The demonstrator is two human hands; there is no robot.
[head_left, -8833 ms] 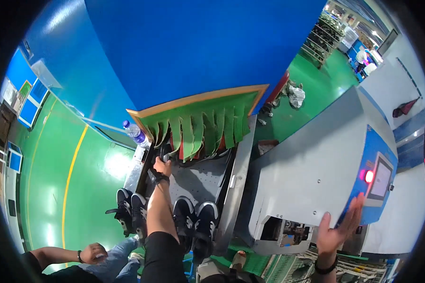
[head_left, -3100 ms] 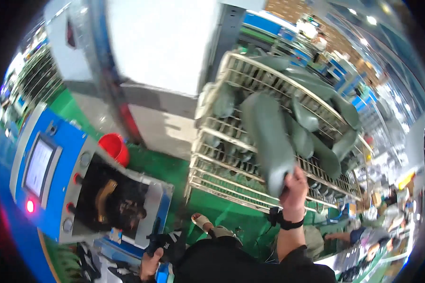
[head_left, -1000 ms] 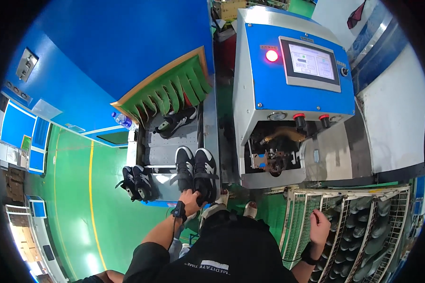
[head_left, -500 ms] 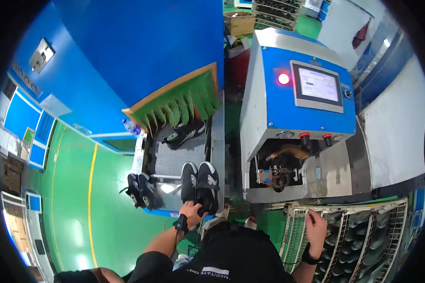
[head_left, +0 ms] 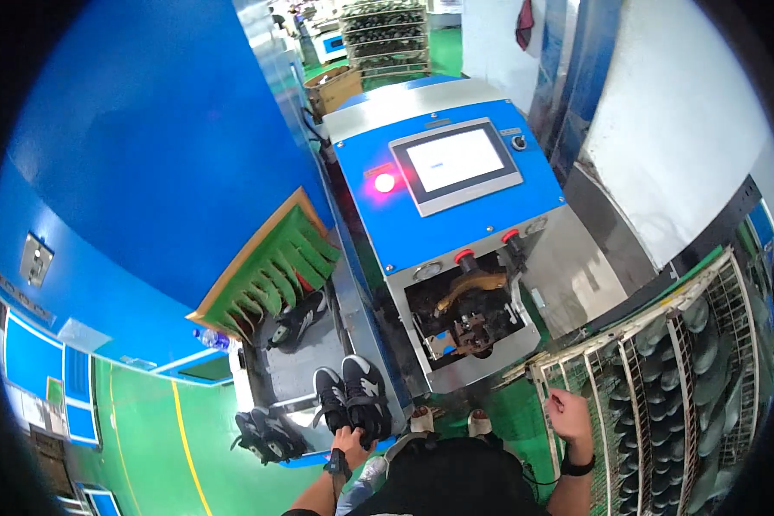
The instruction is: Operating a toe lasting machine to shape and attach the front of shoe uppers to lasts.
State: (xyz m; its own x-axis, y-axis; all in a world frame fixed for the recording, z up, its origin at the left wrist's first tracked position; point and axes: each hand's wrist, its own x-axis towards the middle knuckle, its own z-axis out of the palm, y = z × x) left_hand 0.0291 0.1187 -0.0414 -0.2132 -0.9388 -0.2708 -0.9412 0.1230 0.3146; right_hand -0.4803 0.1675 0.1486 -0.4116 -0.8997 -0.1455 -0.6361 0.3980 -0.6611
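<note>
My left hand is closed at the heel ends of a pair of black sneakers with white-edged toes. These two stand side by side, toes pointing away from me, at the near right of a conveyor. My right hand hangs with curled fingers above the left part of a wire rack, and nothing shows in it. Another pair of dark sneakers sits on the conveyor's near left corner. Farther in, one dark shoe lies by the green strip curtain.
Ahead stands a blue and metal machine with a screen, a lit red lamp and an open bay below. Several grey shoe-shaped pieces fill the rack on my right. A tall blue cabinet rises at left. A purple-capped bottle stands beside the curtain.
My view has swung to the right, bringing the machine nearer the middle. Its screen now shows a mostly white page. My left hand is still on the sneakers; the right hand remains curled over the rack.
</note>
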